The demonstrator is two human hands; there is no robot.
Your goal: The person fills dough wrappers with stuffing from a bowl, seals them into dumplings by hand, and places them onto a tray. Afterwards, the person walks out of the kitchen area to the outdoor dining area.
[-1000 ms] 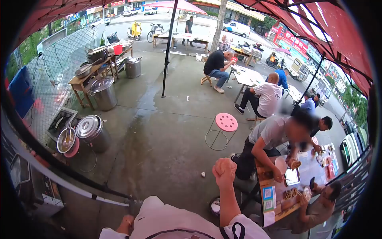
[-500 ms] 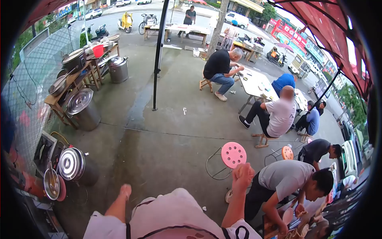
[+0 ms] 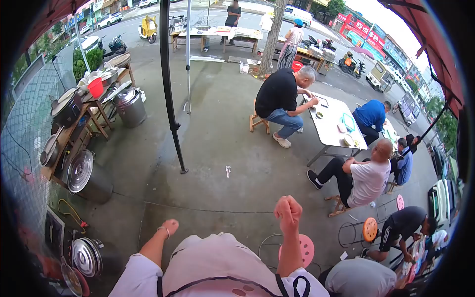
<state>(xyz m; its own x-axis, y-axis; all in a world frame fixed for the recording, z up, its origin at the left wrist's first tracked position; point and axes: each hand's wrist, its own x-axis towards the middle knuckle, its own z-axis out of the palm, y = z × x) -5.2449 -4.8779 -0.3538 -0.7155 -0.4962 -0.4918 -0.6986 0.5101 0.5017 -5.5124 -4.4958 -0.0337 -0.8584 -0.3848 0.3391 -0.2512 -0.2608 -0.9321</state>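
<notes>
My left hand [image 3: 170, 226] is low at the left of my apron [image 3: 213, 257], fingers curled closed, with a thin band at the wrist; nothing shows in it. My right hand [image 3: 288, 213] is raised in a fist in front of me, and no object is visible in it. Behind my right forearm, partly covered by it, stands a pink round stool [image 3: 306, 251]. Neither hand touches anything that I can see.
A black tent pole [image 3: 171, 99] stands ahead. Steel pots [image 3: 131, 106] and a wooden bench [image 3: 74, 141] line the left. At right, people sit around a white table [image 3: 336, 119]; an orange stool [image 3: 369, 229] and a bending person [image 3: 360, 278] are nearer.
The view has moved forward over the pavement, bringing the pole and white table closer. My left hand has come up and closed. The pink stool is now beside my right forearm.
</notes>
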